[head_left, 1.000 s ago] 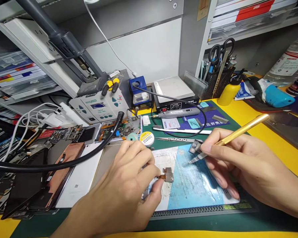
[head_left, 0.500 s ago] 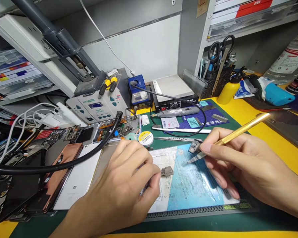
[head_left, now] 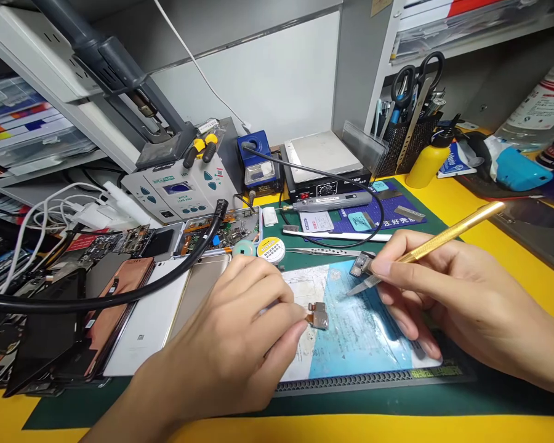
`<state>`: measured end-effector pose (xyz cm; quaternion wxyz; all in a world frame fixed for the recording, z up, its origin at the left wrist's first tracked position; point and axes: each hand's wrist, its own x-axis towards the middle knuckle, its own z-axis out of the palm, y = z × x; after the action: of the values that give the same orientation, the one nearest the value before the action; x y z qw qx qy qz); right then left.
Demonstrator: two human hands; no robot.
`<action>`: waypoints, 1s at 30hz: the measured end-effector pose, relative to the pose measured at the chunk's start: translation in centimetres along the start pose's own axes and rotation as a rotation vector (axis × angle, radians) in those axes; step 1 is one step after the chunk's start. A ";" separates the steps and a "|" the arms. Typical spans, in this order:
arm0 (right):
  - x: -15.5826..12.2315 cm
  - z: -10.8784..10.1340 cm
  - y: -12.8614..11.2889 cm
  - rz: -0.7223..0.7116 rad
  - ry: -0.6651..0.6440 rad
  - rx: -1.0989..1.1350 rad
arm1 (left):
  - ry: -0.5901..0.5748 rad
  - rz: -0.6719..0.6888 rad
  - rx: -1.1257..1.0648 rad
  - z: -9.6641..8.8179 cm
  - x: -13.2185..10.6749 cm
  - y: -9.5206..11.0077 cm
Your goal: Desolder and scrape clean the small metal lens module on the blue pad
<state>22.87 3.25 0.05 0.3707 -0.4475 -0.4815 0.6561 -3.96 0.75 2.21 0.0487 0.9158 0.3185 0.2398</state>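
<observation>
My left hand (head_left: 233, 344) pinches a small metal phone part with a short orange flex cable (head_left: 318, 315) between thumb and fingers, just above a blue and white work pad (head_left: 364, 338). My right hand (head_left: 447, 307) grips a brass-handled craft knife (head_left: 436, 242) like a pen. Its blade tip hovers over the pad a little to the upper right of the part, not touching it. A small metal piece (head_left: 361, 264) lies right by the knife's collar.
Several phones and back covers (head_left: 138, 320) lie at the left under a black hose (head_left: 120, 295). A solder station (head_left: 180, 191), heating plate (head_left: 321, 163), solder tin (head_left: 271, 250), tweezers (head_left: 323, 251), pen cup with scissors (head_left: 409, 132) and yellow bottle (head_left: 425, 163) stand behind the pad.
My left fingers have turned the small part, so its flat metal face and flex cable show again. The knife hand has stayed nearly still above the pad.
</observation>
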 end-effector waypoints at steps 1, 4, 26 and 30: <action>0.0 0.0 0.0 -0.001 -0.003 -0.002 | -0.004 -0.005 -0.006 -0.1 0.0 -0.1; -0.1 -0.2 0.0 -0.006 -0.012 -0.014 | 0.001 -0.014 -0.017 -0.3 0.0 -0.1; -1.7 0.9 -0.2 -0.621 -0.187 -0.716 | 0.044 0.041 -0.054 0.0 0.0 1.2; -1.8 0.7 -0.4 -0.641 -0.198 -0.783 | 0.059 0.062 -0.076 0.0 0.1 1.3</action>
<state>22.77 1.52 0.93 0.3105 -0.3185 -0.8367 0.3196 -3.17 -0.20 2.60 0.0667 0.9153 0.2819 0.2800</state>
